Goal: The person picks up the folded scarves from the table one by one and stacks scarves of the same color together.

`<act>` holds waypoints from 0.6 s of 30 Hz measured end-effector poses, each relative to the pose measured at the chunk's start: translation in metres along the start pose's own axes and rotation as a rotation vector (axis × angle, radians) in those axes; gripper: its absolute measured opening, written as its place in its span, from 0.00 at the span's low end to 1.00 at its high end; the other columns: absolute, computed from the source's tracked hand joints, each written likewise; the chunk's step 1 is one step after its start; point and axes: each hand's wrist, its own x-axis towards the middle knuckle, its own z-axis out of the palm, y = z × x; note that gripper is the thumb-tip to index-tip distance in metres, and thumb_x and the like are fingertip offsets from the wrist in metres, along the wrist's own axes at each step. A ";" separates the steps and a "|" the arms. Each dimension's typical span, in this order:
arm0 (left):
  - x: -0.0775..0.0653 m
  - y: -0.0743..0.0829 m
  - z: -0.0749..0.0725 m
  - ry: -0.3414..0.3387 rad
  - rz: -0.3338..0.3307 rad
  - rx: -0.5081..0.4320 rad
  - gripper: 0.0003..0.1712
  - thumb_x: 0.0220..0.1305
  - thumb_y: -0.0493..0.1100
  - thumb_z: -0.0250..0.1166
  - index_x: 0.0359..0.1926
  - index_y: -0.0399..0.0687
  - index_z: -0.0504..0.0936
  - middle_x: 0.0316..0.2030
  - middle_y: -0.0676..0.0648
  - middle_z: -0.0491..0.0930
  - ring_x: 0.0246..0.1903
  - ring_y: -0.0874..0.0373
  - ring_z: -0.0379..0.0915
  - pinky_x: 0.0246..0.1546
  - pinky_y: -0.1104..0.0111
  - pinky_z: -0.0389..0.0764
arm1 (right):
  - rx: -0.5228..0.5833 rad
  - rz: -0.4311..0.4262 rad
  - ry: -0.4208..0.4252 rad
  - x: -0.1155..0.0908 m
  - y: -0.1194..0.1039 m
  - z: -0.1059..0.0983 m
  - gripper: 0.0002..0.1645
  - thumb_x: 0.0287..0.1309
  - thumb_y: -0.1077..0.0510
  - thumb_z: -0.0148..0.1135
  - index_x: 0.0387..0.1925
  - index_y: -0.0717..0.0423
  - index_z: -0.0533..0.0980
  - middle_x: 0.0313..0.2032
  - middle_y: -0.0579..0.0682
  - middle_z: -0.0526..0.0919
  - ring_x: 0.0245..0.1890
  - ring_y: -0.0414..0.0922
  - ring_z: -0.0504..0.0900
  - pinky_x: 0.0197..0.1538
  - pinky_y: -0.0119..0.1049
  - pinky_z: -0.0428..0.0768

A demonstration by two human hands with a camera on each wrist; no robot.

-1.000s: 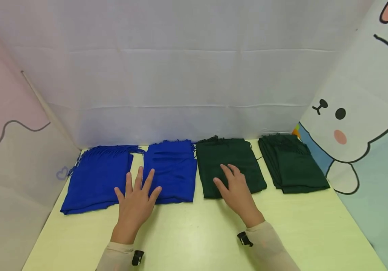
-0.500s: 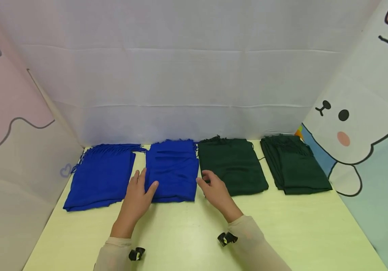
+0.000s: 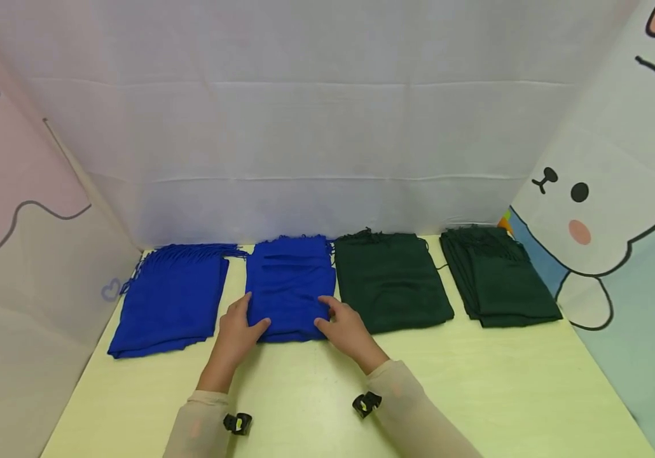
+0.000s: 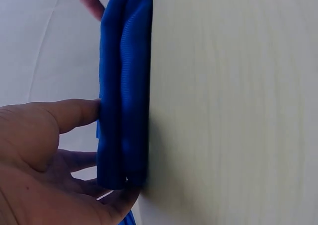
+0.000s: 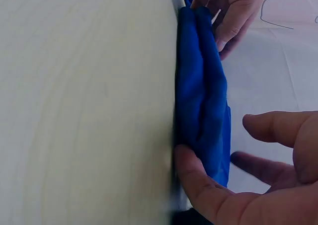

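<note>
Bracketing blue cloth (image 3: 290, 299) below frame centre with left hand (image 3: 236, 327) and right hand (image 3: 348, 329) in loosely spread grip; touching, not clasping. Likely taking hold; next, close evenly.

The folded blue fringed scarf (image 3: 290, 283) lay flat on the pale table (image 3: 310, 401), its top lightly creased, fringe at the far edge, thick double fold in front.

No legible text, labels, brands or numbers in any view, only sign-like mark being a small bluish-purple outlined heart (image 3: 111, 289) on the pale side sheet (image 3: 30, 343), off to the left of the left hand (image 3: 233, 335) and well apart from it.
</note>
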 end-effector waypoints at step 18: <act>-0.013 0.005 0.006 0.027 0.043 0.215 0.37 0.64 0.43 0.69 0.69 0.33 0.68 0.68 0.33 0.64 0.61 0.31 0.61 0.60 0.44 0.70 | -0.150 -0.111 -0.028 0.000 0.008 0.008 0.20 0.58 0.59 0.67 0.52 0.63 0.83 0.47 0.59 0.76 0.49 0.55 0.77 0.54 0.49 0.76</act>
